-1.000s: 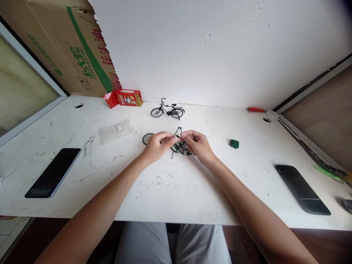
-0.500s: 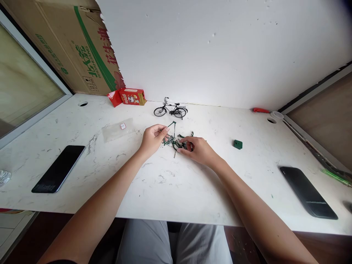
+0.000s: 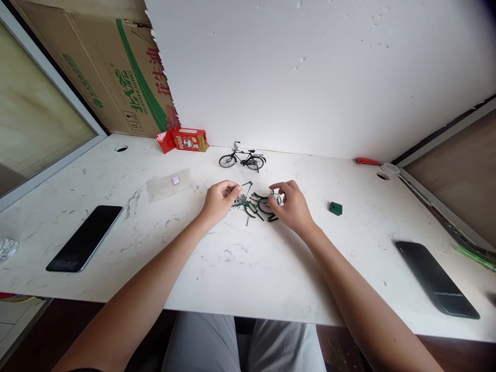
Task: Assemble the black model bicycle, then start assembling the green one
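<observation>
Near the middle of the table, my left hand (image 3: 221, 199) is closed in a pinch at the end of a small green bicycle frame (image 3: 249, 187); its fingers hide part of the frame. My right hand (image 3: 292, 204) curls its thumb and fingers around the rim of a small spoked wheel (image 3: 276, 196). Another miniature wheel (image 3: 265, 206) lies just beside those fingertips. Loose green parts (image 3: 251, 209), among them curved fender-like pieces, lie between the hands. A thin little rod (image 3: 247, 221) rests in front of them.
A black model bicycle (image 3: 243, 158) stands behind the hands. A clear plastic bag (image 3: 165, 188) and a phone (image 3: 84, 238) lie left; a green block (image 3: 336, 208) and black device (image 3: 437, 279) lie right. A red box (image 3: 190, 140) and carton (image 3: 112, 77) stand at back left.
My right hand has risen off the loose parts and shifted right and back, uncovering the wheel and green pieces. My left hand keeps its pinch. The view has tilted slightly.
</observation>
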Motion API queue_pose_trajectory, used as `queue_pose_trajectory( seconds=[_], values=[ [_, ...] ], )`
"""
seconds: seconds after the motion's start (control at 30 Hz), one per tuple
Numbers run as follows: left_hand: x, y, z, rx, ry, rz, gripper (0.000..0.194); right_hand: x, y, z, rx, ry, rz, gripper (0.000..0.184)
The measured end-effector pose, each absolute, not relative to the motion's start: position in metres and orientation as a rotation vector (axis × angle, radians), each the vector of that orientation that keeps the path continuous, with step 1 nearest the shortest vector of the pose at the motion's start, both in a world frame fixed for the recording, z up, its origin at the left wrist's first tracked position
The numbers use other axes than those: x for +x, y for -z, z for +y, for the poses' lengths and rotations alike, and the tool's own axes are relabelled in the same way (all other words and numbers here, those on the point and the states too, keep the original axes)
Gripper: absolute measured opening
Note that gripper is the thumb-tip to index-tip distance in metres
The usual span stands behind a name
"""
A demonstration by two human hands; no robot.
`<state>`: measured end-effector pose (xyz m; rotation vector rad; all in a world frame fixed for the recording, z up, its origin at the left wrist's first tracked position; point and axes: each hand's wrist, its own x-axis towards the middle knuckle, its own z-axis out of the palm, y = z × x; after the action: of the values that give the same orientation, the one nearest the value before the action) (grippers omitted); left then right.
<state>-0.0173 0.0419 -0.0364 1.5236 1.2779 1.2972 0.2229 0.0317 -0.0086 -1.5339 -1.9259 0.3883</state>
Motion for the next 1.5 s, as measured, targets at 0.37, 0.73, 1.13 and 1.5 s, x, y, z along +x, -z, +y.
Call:
queue_pose_trajectory(
  seconds=[0.37, 0.73, 1.13, 1.5],
  values=[
    [-0.015, 0.037, 0.040, 1.553, -1.295, 1.271, 0.034, 0.202, 0.026, 0.023, -1.396, -0.649, -2.137, 0.015],
    [-0.014, 0.039, 0.041, 1.481, -1.312, 1.248, 0.035, 0.211, 0.020, 0.030, -1.368, -0.902, -1.797, 0.029],
    [-0.011, 0.039, 0.042, 1.337, -1.253, 1.164, 0.040, 0.209, 0.007, 0.028, -1.249, -0.880, -1.387, 0.039],
    [-0.010, 0.036, 0.037, 1.402, -1.192, 1.117, 0.037, 0.209, 0.013, 0.027, -1.203, -0.801, -1.465, 0.033]
  ],
)
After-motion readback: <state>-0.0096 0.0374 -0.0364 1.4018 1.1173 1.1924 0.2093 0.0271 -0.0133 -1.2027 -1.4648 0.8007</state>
